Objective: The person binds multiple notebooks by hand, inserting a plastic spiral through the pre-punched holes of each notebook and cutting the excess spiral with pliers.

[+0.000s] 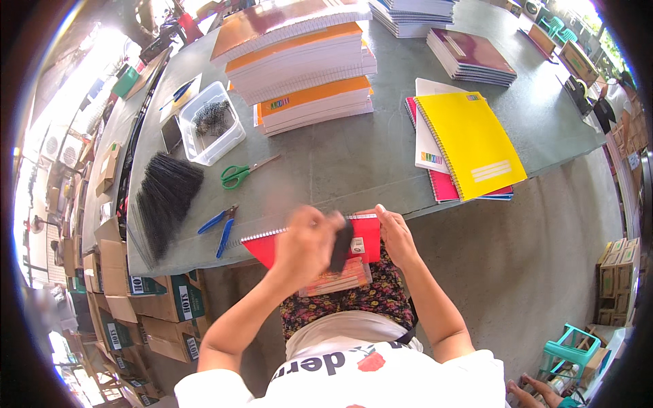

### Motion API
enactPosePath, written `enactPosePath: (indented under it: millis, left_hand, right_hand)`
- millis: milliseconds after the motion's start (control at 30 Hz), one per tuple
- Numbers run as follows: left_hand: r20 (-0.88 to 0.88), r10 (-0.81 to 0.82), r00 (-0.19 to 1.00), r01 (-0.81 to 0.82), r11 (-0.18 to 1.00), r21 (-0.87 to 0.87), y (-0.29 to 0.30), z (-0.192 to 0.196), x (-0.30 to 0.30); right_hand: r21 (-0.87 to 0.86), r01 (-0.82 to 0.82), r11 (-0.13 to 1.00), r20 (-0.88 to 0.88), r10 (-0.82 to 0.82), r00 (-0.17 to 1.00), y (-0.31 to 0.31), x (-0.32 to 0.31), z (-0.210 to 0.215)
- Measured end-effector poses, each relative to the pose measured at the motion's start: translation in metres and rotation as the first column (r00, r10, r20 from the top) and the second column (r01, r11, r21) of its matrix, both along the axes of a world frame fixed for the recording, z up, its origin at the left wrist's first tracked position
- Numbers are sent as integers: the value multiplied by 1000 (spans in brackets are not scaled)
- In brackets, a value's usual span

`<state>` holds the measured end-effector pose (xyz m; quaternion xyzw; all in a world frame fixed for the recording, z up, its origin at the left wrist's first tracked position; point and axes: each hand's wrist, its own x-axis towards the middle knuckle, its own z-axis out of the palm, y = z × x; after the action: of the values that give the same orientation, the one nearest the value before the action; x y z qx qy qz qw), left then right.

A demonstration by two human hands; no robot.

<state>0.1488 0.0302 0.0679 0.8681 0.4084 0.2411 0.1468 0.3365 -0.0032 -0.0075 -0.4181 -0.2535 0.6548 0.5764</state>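
Observation:
A red notebook (262,246) lies at the table's front edge with its white-coil binding toward the far side. My right hand (396,234) pinches the notebook's right end, thumb at the top by the coil. My left hand (303,241) is over its middle, fingers curled in and smeared by motion; what they hold cannot be made out. Beside those fingers is a dark blurred thing (342,245), its kind unclear. Blue-handled pliers (224,224) and green-handled scissors (238,175) lie to the left of the notebook.
Black wire pieces (166,197) and a clear plastic bin (235,139) with dark wire bits occupy the left. Tall notebook stacks (299,68) stand at the back. A yellow notebook (469,143) tops a pile at right, near maroon notebooks (469,58). Cardboard boxes (160,306) are below left.

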Motion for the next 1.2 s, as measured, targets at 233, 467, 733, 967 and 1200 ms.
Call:
enactPosePath:
  millis: [233,467,733,967,1200]
  left_hand:
    - [195,12,981,-30,996,89,4,5,14]
    - [105,-174,979,188,972,-143,6,8,31]
    - [223,202,954,-250,945,212,92,8,4]
    - [134,-267,954,272,962,-18,10,-20,49]
    - [221,-278,935,328,914,-240,19,-26,46]
  right_hand:
    - [-16,-24,1000,17,24,1000,-2,2,-2]
    - [83,72,994,52,-76,996,-6,-5,14]
    - [226,-173,959,402,70,913,-6,-4,7]
    - [159,-123,980,530,21,848,-10,2,0]
    - [45,-199,979,847,68,527,-18,-5,23]
